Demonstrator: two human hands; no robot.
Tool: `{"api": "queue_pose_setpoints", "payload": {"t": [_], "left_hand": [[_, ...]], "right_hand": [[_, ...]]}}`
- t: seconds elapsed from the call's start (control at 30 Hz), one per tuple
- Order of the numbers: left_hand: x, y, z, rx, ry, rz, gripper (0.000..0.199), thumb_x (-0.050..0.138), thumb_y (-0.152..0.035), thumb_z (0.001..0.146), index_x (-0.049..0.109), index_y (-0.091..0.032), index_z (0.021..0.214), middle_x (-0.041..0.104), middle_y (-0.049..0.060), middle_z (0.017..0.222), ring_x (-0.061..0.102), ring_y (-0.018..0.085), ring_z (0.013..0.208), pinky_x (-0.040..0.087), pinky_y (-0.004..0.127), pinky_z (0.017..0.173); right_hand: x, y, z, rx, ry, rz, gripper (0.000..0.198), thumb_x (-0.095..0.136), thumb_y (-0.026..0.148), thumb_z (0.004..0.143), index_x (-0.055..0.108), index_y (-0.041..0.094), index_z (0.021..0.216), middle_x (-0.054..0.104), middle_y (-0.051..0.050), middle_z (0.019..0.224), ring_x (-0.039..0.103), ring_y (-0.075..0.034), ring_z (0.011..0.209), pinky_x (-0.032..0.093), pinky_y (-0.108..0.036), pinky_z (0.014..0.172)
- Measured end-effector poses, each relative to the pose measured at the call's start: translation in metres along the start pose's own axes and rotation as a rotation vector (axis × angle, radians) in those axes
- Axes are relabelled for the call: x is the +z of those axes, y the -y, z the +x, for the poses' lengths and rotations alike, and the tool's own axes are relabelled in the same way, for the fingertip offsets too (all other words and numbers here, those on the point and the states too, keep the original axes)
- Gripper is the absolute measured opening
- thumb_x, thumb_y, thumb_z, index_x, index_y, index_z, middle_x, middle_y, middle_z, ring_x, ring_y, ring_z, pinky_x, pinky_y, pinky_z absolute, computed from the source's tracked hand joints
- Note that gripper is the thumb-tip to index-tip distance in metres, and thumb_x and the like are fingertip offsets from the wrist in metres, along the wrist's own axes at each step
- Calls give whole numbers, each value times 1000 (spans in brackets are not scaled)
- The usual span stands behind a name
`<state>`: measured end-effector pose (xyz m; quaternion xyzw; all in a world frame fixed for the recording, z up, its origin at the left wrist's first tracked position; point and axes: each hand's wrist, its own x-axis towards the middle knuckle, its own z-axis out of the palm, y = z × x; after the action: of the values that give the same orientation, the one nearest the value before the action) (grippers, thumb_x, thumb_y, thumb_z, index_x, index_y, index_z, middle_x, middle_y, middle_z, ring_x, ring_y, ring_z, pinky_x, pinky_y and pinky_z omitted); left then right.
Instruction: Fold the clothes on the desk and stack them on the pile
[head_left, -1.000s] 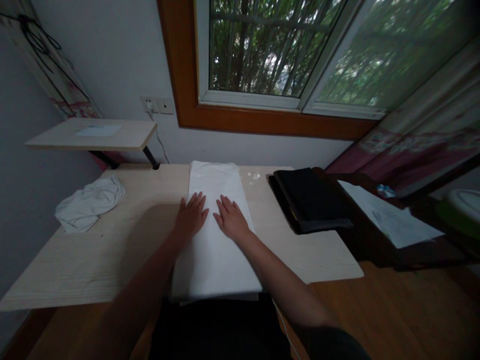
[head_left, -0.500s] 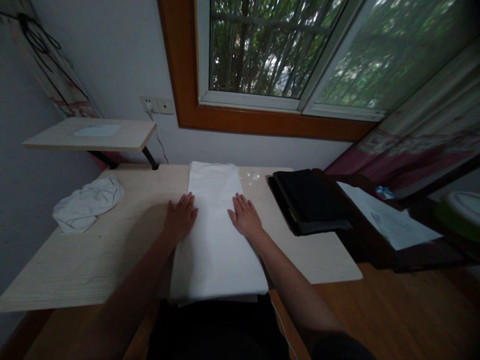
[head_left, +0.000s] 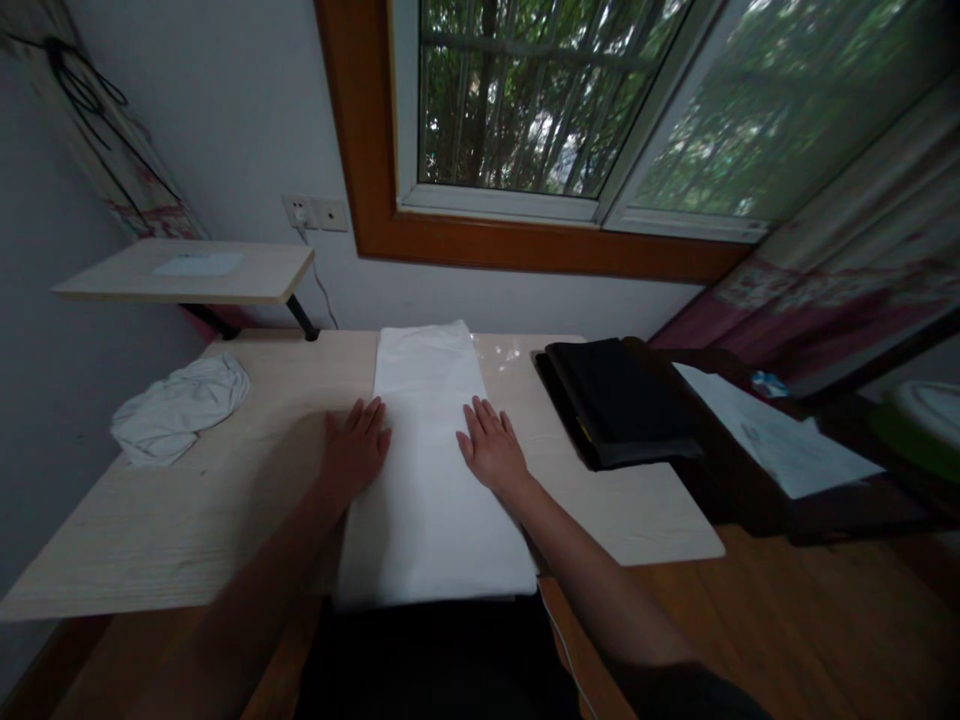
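Here, the folded white cloth (head_left: 439, 510) lies lengthwise on the pale wooden surface (head_left: 225, 530) straight ahead of us, and we take its middle as the centre of the clock. Its far end, slightly wrinkled, points to twelve, by the back of the surface, while its near end lies at six, close to our dark-clad lap. Our left hand (head_left: 355, 445) rests palm down just past nine o'clock, at the cloth's left long edge, with its thumb side nearest the fabric; its grip is open, fingers stretched forward. Our right hand (head_left: 491, 445) rests just before three o'clock, lying across the right long edge, likewise palm down with fingers extended, its grip open and clasping nothing. Between nine and ten o'clock we see a crumpled whitish cloth (head_left: 180, 410), well apart from our left hand, and at ten a raised shelf (head_left: 112, 280) bearing a sheet of paper (head_left: 201, 264). Between two and three lies a black folder (head_left: 619, 395), with further paper (head_left: 772, 430) beyond it at about three, on dark furniture. Wall sockets (head_left: 315, 213) sit at eleven, a window (head_left: 517, 110) spans twelve to one, and a patterned curtain (head_left: 847, 260) hangs at two. Between four and five runs a thin white cable (head_left: 568, 650).
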<state>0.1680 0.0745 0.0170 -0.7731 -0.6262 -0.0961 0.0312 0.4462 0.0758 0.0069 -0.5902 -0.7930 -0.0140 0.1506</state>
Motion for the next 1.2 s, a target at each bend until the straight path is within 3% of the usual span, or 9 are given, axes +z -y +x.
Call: {"api": "queue_pose_setpoints", "payload": {"t": [0.2,0.33,0.53,0.7,0.77,0.87,1.0,1.2], "left_hand": [[-5,-2,-20,3,-4,-26,54,33,-37,104,44,-25,155,38,11,165,33,34,153,12,72,122],[-9,1,-28,4,-35,-45,48,39,-36,102,55,-25,146,49,10,158,39,33,149,13,68,124],[-27,7,-28,30,-37,-17,37,39,-32,102,74,-22,109,74,11,120,59,29,125,26,52,121],[-39,4,-18,10,1,42,40,38,-33,101,74,-21,88,73,14,97,61,31,106,40,49,106],[-38,3,-9,27,-1,31,38,39,-32,101,74,-20,92,72,14,98,61,31,108,41,49,106],[-30,-2,9,138,-8,-15,35,41,-29,100,72,-19,113,71,13,123,59,28,121,35,48,117],[-8,-9,35,249,15,-34,47,37,-33,103,58,-18,143,51,11,157,43,27,147,26,47,125],[23,3,79,143,16,-9,58,29,-43,106,39,-18,157,28,12,169,25,27,157,15,55,128]], "right_hand": [[-3,8,-20,-7,9,-8,56,39,40,108,42,13,157,30,-16,167,30,-29,155,22,-55,126],[-6,13,-31,-13,20,-9,56,40,40,107,41,15,157,29,-16,167,29,-29,155,21,-55,126],[-15,24,-54,-27,36,-15,57,40,39,107,39,13,158,26,-17,168,27,-30,156,21,-57,126],[-17,30,-71,-45,29,9,59,44,38,106,36,16,160,25,-17,168,25,-31,157,22,-59,126],[-17,31,-74,-48,30,16,59,44,38,105,36,17,160,25,-16,168,24,-31,157,22,-59,126],[-17,31,-75,-47,29,12,58,43,37,106,36,16,159,25,-16,168,24,-30,157,22,-58,126],[-18,31,-74,-47,28,16,58,44,37,106,36,16,160,25,-17,168,23,-30,157,22,-59,126],[-17,31,-74,-47,27,21,60,44,37,106,33,17,161,24,-16,169,23,-31,158,21,-59,126]]}}
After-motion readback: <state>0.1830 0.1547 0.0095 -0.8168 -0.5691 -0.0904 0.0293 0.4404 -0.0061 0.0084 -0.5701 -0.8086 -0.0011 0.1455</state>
